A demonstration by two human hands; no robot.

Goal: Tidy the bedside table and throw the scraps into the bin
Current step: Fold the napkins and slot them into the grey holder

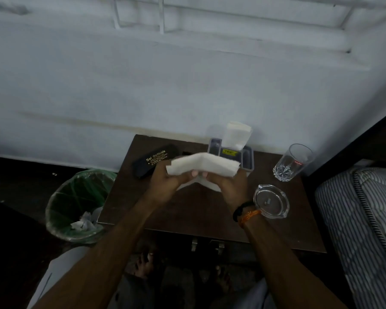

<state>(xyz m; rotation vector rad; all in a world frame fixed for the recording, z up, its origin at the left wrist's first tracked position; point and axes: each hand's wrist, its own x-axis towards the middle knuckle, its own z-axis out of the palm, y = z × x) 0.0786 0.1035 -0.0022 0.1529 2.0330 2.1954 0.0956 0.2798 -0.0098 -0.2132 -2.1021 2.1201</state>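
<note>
Pale wall (187, 85) backs a dark wooden table (187, 210) with a striped mattress (361, 219) at its right edge. Both hands hold a white tissue (201, 166) in the air over the middle of the table. The left hand (165, 186) grips the tissue's left end and the right hand (232, 186) its right end, fingers curled under the sheet with thumbs hidden beneath it. A crease runs across the sheet and a second layer hangs below, so it appears to be held for folding rather than crumpling; that is a judgement.

At the back stands a grey holder (243, 157) with more tissue (236, 134) upright in it, which suggests where a folded sheet belongs. A black case (154, 161) lies left of it. A glass (292, 163) and a glass ashtray (271, 200) sit to the right, well apart from the tissue. A lined bin (76, 201) stands on the floor just beside the table's left edge, with crumpled scraps (83, 223) already in it.
</note>
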